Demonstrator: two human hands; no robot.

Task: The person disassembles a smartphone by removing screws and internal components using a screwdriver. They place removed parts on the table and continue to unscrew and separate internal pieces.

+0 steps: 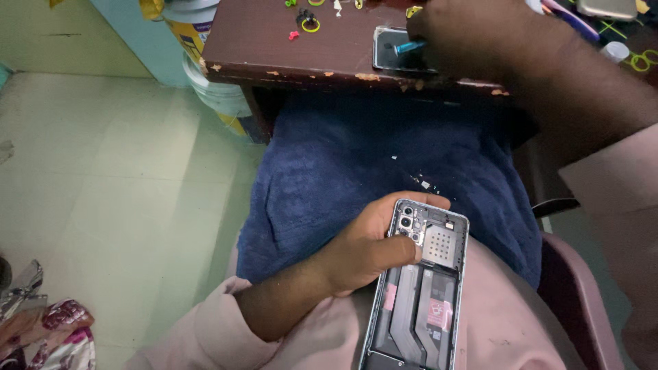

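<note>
My left hand grips an opened smartphone with its back cover off, showing camera modules, a metal shield and black flex cables. It rests over my lap, above a dark blue towel. My right hand reaches up to the brown table and pinches a small blue-handled tool over a dark glass panel lying near the table's front edge.
Small yellow rings, a red bit and tiny parts lie scattered on the table. Another phone sits at the far right top. Plastic buckets stand left of the table on a pale green tiled floor. A maroon chair edge is at right.
</note>
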